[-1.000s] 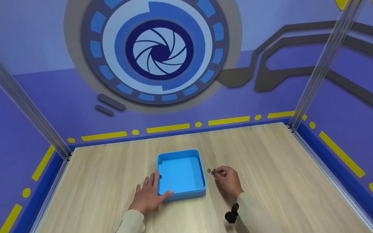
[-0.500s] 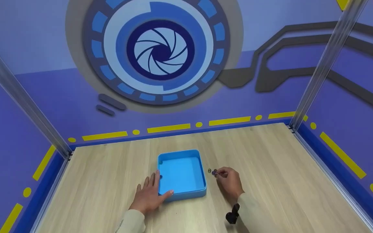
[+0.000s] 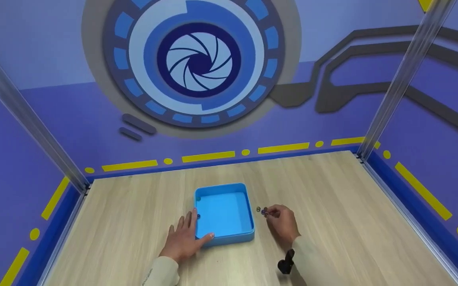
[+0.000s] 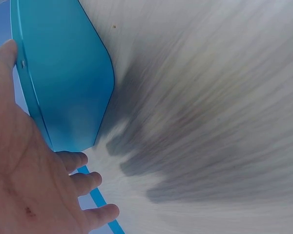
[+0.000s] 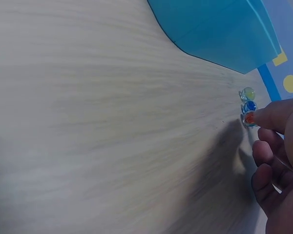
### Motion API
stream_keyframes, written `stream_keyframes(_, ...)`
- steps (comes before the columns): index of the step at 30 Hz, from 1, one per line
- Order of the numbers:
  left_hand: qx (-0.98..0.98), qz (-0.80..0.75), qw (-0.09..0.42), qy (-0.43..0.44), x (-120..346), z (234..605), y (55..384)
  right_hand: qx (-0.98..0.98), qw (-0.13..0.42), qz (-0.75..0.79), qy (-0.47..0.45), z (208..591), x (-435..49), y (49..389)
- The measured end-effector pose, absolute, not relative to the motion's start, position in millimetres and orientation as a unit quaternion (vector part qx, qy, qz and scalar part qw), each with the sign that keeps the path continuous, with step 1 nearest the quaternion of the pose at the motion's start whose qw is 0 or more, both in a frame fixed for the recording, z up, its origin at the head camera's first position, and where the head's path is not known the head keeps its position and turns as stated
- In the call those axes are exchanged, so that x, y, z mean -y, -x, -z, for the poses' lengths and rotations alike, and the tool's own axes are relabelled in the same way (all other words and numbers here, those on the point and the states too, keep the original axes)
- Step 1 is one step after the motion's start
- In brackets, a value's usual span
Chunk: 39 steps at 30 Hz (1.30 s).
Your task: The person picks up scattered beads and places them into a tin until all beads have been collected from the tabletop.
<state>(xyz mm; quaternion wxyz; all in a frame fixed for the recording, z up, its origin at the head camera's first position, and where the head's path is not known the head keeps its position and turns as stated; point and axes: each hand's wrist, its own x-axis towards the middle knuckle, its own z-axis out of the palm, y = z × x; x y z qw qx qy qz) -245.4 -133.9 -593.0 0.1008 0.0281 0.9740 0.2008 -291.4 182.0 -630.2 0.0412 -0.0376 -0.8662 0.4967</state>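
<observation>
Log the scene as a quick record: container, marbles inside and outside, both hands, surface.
container: blue tray, square, open-topped
inside: two small marbles along its left wall
outside: yellowish marble, blue marble, orange marble, right of the tray
left hand: rests against the tray's near left corner
right hand: fingertips at the orange marble; whether pinched, unclear
surface: wood-grain table

One counter (image 3: 125,222) bears one blue box (image 3: 233,239). Two marbles (image 3: 198,216) sit inside the box; at least three more are outside: one yellowish marble (image 5: 247,94), one blue marble (image 5: 250,105), one orange marble (image 5: 248,117). There are also one left hand (image 3: 181,239) and one right hand (image 3: 284,223), two sleeves (image 3: 316,262) and two metal posts (image 3: 405,79).
</observation>
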Motion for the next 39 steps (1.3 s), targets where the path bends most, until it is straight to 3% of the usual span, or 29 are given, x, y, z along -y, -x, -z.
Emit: stream_keyframes(39,-0.973,-0.204,0.105,-0.031,135.1,592.5,245.4,0.892,0.032,-0.447,0.067,629.3,-173.7,294.9)
